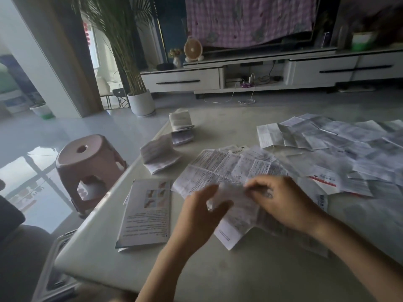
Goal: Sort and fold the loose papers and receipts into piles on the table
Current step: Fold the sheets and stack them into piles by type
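1. Holding a pale slip (229, 198) between them, both hands hover just above the counter (250, 277), near its front edge.
2. The left hand (202, 212) has its fingers curled round the slip's left end, with the thumb toward the paper.
3. The right hand (281, 201) pinches the slip's right end between thumb and bent fingers.
4. The slip is blurred and looks crumpled; its print cannot be read.
5. A folded sheet (227, 235) lies on the counter right under the hands, one corner pointing toward the person.
6. A large printed leaflet (218, 166) lies open just beyond the hands, partly under other papers.
7. A booklet (146, 214) with small pictures on its cover lies flat to the left of the hands, apart from them.
8. Three folded stacks stand in a row toward the far left corner: the nearest (160, 155) sags open, the middle one (182, 137) is small, and the farthest (180, 119) sits beside the edge.
9. Loose papers (327, 144) overlap in a wide spread across the right side of the counter, one of them with a red stripe (325, 182).
10. A pink stool (87, 168) stands on the floor to the left of the counter.
11. Farther back, a white pot (141, 102) with a tall plant stands beside a low white cabinet (181, 80), which carries a small round fan (193, 49).
12. A checked cloth (250, 18) hangs above the cabinet.
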`<state>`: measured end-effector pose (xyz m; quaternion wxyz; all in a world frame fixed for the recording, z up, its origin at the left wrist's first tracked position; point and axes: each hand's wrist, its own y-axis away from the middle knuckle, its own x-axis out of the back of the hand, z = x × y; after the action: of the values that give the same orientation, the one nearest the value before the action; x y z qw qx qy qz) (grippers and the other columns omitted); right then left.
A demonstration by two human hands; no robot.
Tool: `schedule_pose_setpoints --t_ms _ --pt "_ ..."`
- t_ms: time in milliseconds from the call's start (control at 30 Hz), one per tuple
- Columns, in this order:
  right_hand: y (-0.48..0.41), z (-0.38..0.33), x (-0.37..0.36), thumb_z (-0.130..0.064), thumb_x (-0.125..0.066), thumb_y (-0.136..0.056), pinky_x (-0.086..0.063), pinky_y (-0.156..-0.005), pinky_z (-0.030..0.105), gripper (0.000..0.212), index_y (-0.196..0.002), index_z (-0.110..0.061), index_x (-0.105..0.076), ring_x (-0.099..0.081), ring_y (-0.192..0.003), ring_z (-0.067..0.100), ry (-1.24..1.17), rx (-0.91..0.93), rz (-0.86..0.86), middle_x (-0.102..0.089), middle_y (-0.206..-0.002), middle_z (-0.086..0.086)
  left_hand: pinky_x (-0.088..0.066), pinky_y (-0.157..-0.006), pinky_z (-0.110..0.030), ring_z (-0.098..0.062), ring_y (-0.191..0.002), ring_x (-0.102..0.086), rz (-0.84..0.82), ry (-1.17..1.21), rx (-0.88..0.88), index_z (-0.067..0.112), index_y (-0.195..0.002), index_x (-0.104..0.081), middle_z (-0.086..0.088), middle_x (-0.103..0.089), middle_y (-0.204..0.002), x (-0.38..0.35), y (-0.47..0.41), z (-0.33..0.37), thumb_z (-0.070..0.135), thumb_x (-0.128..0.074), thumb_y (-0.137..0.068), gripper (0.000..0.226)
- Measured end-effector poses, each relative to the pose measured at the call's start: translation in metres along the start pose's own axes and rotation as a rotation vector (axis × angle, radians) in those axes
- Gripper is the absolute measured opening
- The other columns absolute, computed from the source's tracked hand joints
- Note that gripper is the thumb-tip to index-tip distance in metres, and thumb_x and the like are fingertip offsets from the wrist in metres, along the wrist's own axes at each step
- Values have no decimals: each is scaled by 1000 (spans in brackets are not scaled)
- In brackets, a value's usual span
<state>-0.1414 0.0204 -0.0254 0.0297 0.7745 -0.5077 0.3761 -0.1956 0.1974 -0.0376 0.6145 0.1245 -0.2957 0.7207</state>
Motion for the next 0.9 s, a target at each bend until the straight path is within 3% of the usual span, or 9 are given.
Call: schedule_pose_setpoints --t_ms 100,167,233,500,767,900 --pt "-7 -11 3 -10 -59 -88 -52 -65 15 9 -84 -12 -67 -66 -73 3 -391 -157 130 -69 -77 -4 -56 -73 -26 -12 -76 -69 95 374 174 6 -100 -63 -6 -72 -83 7 -2 11 2 -69 -78 23" --pt "-8 -16 2 -9 -56 -89 -56 -57 22 10 -84 -9 -65 -68 -69 9 -610 -296 102 -69 -76 0 -56 -71 -30 -16 -72 -69 81 530 246 1 -91 -64 -8 -73 -77 9 0 17 2 -63 -82 9" --pt "-7 -17 -1 -8 -56 -89 -57 -52 27 9 -84 -8 -63 -69 -68 14 -693 -375 56 -69 -73 0 -58 -68 -32 -20 -71 -70 85 631 293 -1 -88 -64 -9 -72 -76 7 1 21 3 -57 -87 8" --pt "-3 -16 -9 -6 -57 -89 -52 -47 23 7 -87 -8 -63 -69 -65 14 -608 -407 45 -71 -78 5 -54 -51 -24 -16 -58 -68 187 683 357 5 -86 -61 -3 -70 -68 0 2 27 -12 -47 -88 21" --pt "-1 -15 -15 -16 -62 -85 -52 -58 18 12 -84 -5 -68 -66 -74 12 -584 -385 61 -70 -83 12 -56 -55 -24 -12 -60 -67 111 657 425 6 -84 -62 -2 -69 -68 0 4 22 -8 -61 -82 15" --pt "-2 -20 -10 -13 -66 -83 -51 -67 23 11 -75 -7 -71 -62 -70 10 -382 -324 -197 -70 -74 7 -53 -72 -22 -5 -71 -65 -122 531 392 20 -94 -68 5 -71 -79 15 1 13 25 -79 -70 27"
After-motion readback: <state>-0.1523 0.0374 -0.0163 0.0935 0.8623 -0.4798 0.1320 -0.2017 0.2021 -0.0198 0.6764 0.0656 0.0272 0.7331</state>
